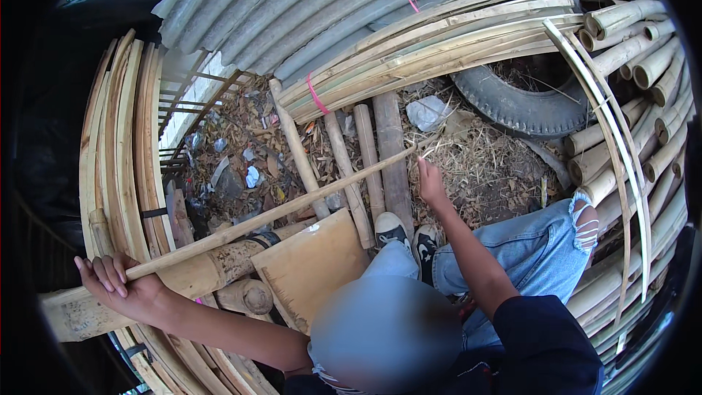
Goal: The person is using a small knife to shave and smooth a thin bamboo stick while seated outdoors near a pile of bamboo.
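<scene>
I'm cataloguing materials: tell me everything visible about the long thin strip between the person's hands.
The long, slim strip is tan and looks like split bamboo. Nearly straight, it slants from lower left to upper right. Its left end is in the curled left hand; the right hand is at its other end, contact unclear. A thick pole lies beside its left half.

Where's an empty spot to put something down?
The flat tan rectangular board is mostly bare, between the thick round bamboo pole and the faded blue jeans. There's strawy brown dirt between the jeans and the black rubber tyre. It's crowded right with stacked round bamboo poles and left with long pale split bamboo strips.
</scene>
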The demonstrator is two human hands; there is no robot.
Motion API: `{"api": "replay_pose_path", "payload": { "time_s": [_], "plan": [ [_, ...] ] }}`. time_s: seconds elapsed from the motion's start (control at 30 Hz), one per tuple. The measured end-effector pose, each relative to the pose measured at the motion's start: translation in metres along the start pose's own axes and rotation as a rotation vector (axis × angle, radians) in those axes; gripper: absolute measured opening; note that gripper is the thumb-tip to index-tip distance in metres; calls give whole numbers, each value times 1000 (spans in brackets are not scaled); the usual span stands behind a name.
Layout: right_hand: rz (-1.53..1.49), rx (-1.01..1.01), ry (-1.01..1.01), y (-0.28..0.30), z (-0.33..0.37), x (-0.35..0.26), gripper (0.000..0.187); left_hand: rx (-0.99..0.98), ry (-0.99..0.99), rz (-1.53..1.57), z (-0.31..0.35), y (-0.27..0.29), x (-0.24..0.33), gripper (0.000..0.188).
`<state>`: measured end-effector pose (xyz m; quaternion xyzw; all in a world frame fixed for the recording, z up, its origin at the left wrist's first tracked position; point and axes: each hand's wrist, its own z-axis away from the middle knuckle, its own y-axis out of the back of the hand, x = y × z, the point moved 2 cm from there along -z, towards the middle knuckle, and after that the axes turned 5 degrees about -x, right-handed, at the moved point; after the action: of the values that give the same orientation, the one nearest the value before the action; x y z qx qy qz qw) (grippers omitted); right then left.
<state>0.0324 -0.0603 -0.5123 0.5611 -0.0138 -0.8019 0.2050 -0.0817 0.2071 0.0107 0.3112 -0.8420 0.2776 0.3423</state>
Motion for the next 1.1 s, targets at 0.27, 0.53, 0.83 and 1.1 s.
{"api": "replay_pose_path", "payload": {
  "time_s": [0.27, 0.53, 0.83, 1.1],
  "plan": [
    [34, 10, -110, 5, -6, 45, 58, -56, -45, 11, 6, -15, 2, 28],
    [154, -34, -108, 13, -24, 75, 54, 32, -28, -4, 1, -3, -10, 22],
    [294, 142, -80, 26, -44, 63, 69, 115, -94, -3, -4, -23, -20, 18],
    [-365, 49, -225, 47, 12, 92, 51, 92, 46, 122, 31, -102, 8, 13]
  ]
}}
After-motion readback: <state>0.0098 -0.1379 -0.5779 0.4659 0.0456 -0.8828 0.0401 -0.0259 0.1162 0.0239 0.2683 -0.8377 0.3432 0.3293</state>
